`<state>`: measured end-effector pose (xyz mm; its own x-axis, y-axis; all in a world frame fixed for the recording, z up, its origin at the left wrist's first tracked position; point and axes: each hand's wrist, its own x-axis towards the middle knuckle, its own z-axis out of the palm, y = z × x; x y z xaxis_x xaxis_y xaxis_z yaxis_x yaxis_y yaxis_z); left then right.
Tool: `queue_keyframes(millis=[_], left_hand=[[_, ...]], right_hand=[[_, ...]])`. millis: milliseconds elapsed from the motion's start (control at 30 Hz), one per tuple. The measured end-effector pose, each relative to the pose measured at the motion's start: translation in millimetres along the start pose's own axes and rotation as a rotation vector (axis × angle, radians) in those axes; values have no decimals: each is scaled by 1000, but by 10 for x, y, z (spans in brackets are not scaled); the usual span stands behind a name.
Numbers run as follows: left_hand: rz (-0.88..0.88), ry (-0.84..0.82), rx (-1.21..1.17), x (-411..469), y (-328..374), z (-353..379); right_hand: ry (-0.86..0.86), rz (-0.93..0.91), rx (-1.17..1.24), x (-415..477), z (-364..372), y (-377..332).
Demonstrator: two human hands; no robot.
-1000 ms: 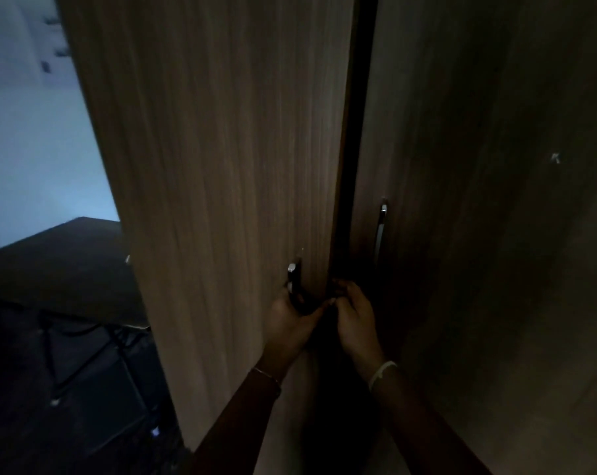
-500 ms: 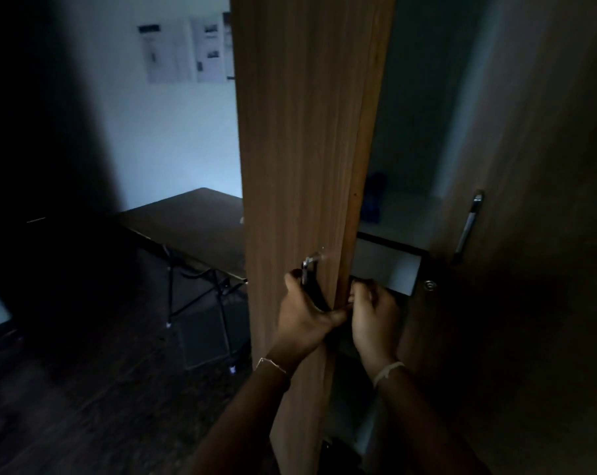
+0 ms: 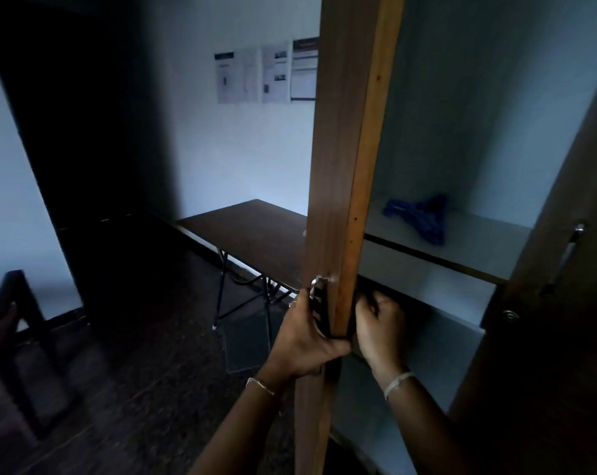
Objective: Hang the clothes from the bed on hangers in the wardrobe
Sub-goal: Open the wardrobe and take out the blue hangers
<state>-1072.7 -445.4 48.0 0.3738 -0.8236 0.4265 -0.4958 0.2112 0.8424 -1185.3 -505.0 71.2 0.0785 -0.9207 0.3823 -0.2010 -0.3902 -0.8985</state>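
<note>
Dim light left the room's lower left too dark to read; papers (image 3: pixel 266 73) hung on the far wall, with a table (image 3: pixel 249 231) below. The wardrobe door (image 3: pixel 345 166) stood edge-on. The left hand (image 3: pixel 303 341) gripped the door handle (image 3: pixel 319 296), thumb hooked round the edge. The right hand (image 3: pixel 381 323) was curled at the door's inner face; its hold, hidden there, could not be told. Blurred blue hangers (image 3: pixel 420 217) lay on the wardrobe shelf (image 3: pixel 478 248).
</note>
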Motion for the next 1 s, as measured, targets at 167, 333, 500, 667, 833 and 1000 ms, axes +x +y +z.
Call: queue_keyframes(millis=[167,333,500,667,833,1000], left_hand=[[-10,-7,-20,-78,-127,-575],[-66,59,4,-149,-288,-1216],[-47,105,83,-142,-493,-1797],[-51,268,177,-122,-839,-2162],[-113,367,179,-16,-1058,-2376],[-168,443,144,168,-1212,-2583]], right_hand=[[-194,-38,124,-128,477,-215],[-288,-19,197,-315,1132,-279],[-347,-79,190,-494,1672,-468],[-407,-153,97,-598,2101,-591],[-427,-213,23,-567,2497,-649],[-407,-345,-72,-455,2891,-639]])
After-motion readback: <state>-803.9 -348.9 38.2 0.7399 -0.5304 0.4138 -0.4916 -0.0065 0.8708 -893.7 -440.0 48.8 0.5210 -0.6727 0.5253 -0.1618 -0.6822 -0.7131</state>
